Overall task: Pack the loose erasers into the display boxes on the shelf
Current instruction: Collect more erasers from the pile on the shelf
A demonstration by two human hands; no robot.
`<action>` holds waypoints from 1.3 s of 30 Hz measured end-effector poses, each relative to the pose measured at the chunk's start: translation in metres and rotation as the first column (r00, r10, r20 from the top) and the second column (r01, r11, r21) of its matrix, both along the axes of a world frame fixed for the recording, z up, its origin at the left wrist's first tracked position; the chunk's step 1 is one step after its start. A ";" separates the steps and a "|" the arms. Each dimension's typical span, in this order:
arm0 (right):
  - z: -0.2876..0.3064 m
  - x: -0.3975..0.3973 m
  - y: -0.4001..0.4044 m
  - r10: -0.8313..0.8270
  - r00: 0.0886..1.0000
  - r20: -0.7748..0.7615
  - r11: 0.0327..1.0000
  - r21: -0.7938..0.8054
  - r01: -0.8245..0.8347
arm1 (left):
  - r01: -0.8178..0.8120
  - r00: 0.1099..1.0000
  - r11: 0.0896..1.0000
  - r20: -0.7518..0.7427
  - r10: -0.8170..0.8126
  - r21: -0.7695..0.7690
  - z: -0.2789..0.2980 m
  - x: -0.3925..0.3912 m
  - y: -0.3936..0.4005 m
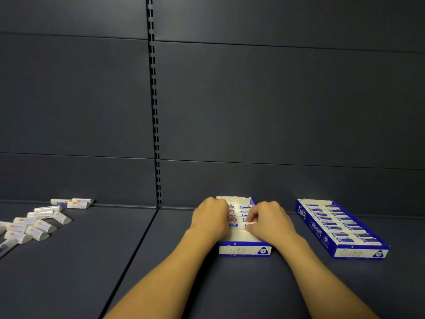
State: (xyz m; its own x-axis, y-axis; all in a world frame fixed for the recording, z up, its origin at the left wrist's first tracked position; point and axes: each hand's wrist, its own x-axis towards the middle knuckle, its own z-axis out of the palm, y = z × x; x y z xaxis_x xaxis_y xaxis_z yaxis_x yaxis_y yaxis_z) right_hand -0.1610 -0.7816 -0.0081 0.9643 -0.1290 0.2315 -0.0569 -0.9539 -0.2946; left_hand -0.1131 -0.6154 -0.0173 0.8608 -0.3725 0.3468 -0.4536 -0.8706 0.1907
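While both forearms reach in from about six o'clock, the left hand (210, 218) and the right hand (268, 221) meet over the middle display box (245, 249), which sits on the dark shelf (161, 272) just right of centre. Each grip has its fingers curled down into the box among the packed erasers (239, 215). The right hand's fingertips pinch at a white eraser at the near end of the right column; the left hand's fingers are bent over the left column, though whether they actually clasp an eraser cannot be told, since the knuckles hide the tips. Erasers fill the far part of this box in two columns, and the near part shows bare white cardboard.

At about three o'clock from the hands, well apart from them, lies a second display box (340, 229), blue and white, angled slightly, filled end to end with two columns of erasers.

Far off toward nine o'clock, at the left edge of the shelf, the loose erasers (39, 224) lie scattered in a heap, white with small red and blue marks, some against the back panel (276, 100). A slotted upright (154, 100) divides that dark panel at roughly twelve o'clock from the heap's right side.
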 end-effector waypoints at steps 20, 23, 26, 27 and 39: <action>0.042 -0.016 0.017 0.120 0.992 0.037 0.979 -0.171 -0.112 | -0.006 0.998 0.980 -0.062 -0.007 -0.197 0.033 -0.020 0.036; 0.055 -0.018 0.037 0.188 0.979 0.073 0.971 -0.166 -0.174 | -0.093 0.995 0.987 -0.038 0.089 -0.129 0.042 -0.028 0.070; 0.064 -0.019 0.062 0.272 0.961 0.039 0.950 -0.169 -0.262 | -0.215 0.975 0.976 -0.057 0.213 -0.031 0.048 -0.040 0.108; 0.067 -0.020 0.072 0.291 0.956 0.019 0.942 -0.182 -0.283 | -0.253 0.965 0.967 -0.067 0.252 -0.005 0.050 -0.045 0.120; 0.086 -0.049 0.184 0.299 0.932 -0.202 0.883 -0.310 -0.351 | -0.467 0.884 0.877 0.019 0.468 0.114 0.078 -0.105 0.266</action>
